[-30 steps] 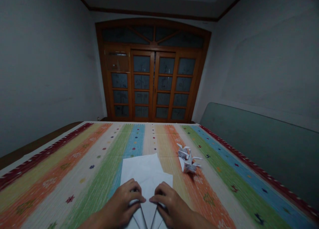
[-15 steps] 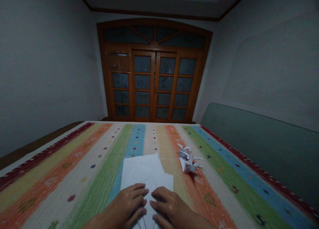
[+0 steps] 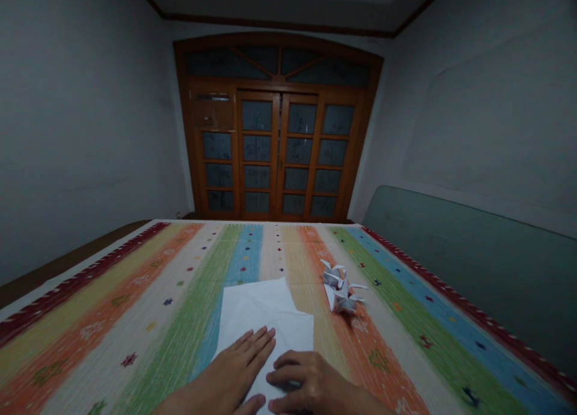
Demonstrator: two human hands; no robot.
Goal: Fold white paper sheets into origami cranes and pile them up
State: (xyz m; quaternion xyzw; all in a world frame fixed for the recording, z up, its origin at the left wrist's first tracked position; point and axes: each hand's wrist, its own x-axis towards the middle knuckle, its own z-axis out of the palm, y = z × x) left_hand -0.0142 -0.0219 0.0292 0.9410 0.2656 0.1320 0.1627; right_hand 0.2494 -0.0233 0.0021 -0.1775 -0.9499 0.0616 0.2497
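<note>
The sheet (image 3: 264, 310) is showing smooth, matt white paper, and the folded crane (image 3: 341, 292) is showing the same crisp paper. The cloth (image 3: 148, 301) is looking rough and woven. The doors (image 3: 270, 84) are gleaming with varnished wood around glossy glass panes (image 3: 256, 115), while the wall (image 3: 487, 102) is looking matt.

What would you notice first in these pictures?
The rainbow-striped cloth catches the eye first, spread out in front of the person. On it, a spiky origami figure sits right of a white paper sheet, where the left hand and right hand rest. Tall wooden glazed doors fill the far wall.
</note>
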